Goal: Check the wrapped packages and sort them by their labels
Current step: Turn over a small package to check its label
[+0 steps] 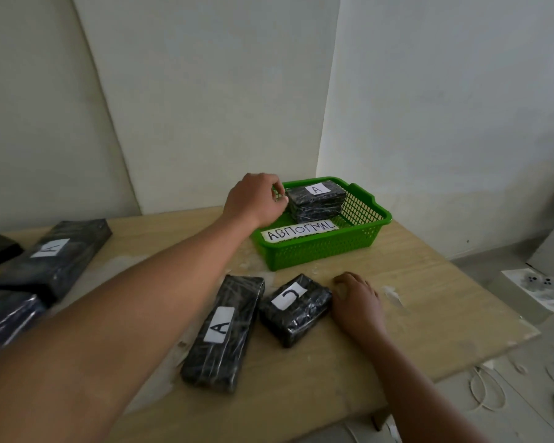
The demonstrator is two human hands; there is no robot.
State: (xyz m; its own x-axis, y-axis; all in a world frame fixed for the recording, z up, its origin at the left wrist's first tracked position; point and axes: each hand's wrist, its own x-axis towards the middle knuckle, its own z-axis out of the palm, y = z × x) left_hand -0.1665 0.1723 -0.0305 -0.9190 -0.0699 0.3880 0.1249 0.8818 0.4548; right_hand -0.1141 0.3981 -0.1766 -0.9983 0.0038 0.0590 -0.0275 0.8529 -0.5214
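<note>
Green basket (365,233), marked "ABNORMAL" on a white strip, is the landmark, sitting at the far side of the wood table (413,282). Step in hand, as I read it: placing a pkg in the basket. Left hand (253,199) is at the basket's near-left rim, fingers curled w/ tips at the edge of the "A" pkg (317,201) lying inside; can't tell if it's pinching the wrap or just touching. Right hand (357,303) rests flat on the table in front of the basket, fingers loosely apart, touching the side of the "C" pkg (296,308). Next move prob. calls for letting go, then reading the "C" label. Long "A" pkg (223,334) lies just left of "C". More pkgs (50,257) well left of the basket. All are black, shiny plastic-wrapped, wrinkled, white hand-lettered labels.
</note>
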